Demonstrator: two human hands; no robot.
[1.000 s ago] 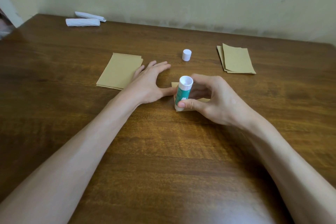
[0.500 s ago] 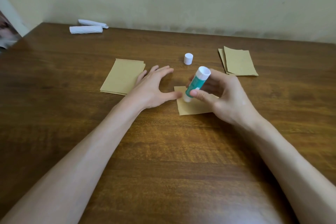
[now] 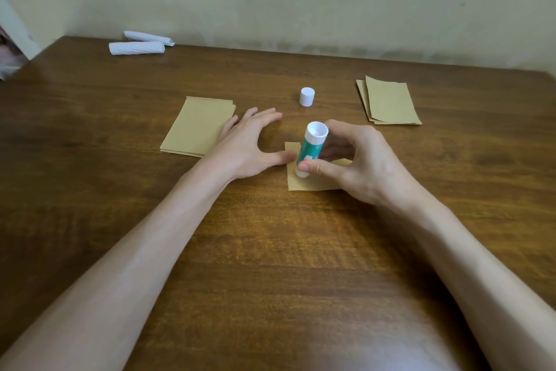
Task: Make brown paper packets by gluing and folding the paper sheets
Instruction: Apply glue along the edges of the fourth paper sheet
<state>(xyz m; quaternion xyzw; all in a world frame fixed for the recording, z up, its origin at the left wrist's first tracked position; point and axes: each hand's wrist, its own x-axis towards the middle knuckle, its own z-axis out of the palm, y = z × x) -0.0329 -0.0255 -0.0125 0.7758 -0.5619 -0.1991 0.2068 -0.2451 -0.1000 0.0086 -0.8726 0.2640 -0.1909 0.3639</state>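
Head view, centre: right hand (image 3: 361,166) grips the glue stick (image 3: 311,149), lower end on the brown sheet (image 3: 304,184) (stick slightly tilted).
Left hand (image 3: 249,145): fingers (image 3: 264,115) straight, spread on the counter (image 3: 270,250); thumb touches the sheet's left edge.
Left of centre: paper stack (image 3: 198,127), just beside the left hand.
Above centre: white cap (image 3: 307,96), upright.
Upper right: brown paper pile (image 3: 391,101).
Upper left: two white rolls (image 3: 137,47).

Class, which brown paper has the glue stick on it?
The single middle sheet, under the glue stick; the left stack and right pile lie apart from it.
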